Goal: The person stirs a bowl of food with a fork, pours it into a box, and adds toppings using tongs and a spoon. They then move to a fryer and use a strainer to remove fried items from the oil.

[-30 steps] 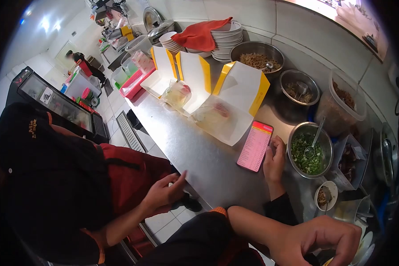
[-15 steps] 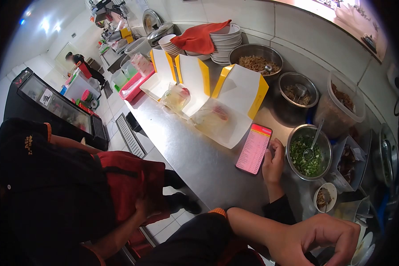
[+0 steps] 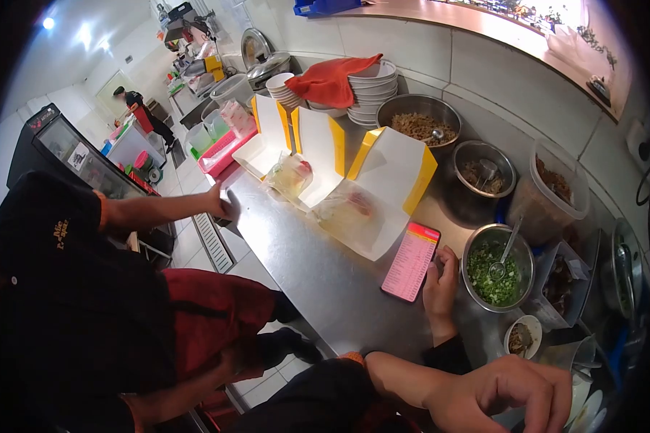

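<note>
Plainly, the phone point(image 3: 410, 262) lay mid-depth on the counter point(image 3: 318, 267), its long axis running from the front edge toward the wall. It touched the open, resting left hand point(image 3: 440, 289). The farther right hand point(image 3: 509, 393) was curled, its grip unclear.

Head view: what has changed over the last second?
The co-worker's hand left the near counter edge, dropped to the red apron, and now reaches out to the counter edge near the open boxes. Unchanged: the left hand rests against the phone, and the right hand stays curled at the bottom.
</note>
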Motion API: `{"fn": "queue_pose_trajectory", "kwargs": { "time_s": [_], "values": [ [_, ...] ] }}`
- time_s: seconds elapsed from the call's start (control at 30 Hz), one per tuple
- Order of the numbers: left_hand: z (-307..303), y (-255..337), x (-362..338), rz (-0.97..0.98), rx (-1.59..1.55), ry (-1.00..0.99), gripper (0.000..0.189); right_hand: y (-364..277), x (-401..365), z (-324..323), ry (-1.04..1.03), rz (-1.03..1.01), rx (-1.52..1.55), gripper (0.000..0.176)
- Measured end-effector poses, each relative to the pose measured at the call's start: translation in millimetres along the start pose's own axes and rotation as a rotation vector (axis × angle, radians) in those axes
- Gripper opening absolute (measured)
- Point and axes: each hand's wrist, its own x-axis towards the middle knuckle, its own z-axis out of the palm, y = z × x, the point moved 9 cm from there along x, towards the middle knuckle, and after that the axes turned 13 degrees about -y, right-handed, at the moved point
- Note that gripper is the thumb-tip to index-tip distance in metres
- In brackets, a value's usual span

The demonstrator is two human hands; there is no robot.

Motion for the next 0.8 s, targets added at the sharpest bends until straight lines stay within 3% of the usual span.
{"fn": "queue_pose_trajectory", "kwargs": {
  "time_s": [0.03,0.13,0.43,0.8],
  "values": [
    [1.4,1.4,-0.2,0.086,-0.029,-0.016,0.016,-0.2,-1.2,-0.6,0.003,-0.015,-0.028,0.026],
    [2.6,-5.8,-4.0,0.079,-0.209,0.036,0.015,0.1,-1.6,1.1,0.005,-0.051,-0.072,0.027],
    [-2.1,-13.5,-7.6,-0.041,-0.167,0.098,0.016,3.7,-0.9,1.3,0.009,0.002,0.0,0.027],
    [-3.3,-13.8,-7.0,-0.045,-0.159,0.111,0.017,0.7,-1.8,0.1,0.017,-0.048,-0.075,0.027]
  ]
}}
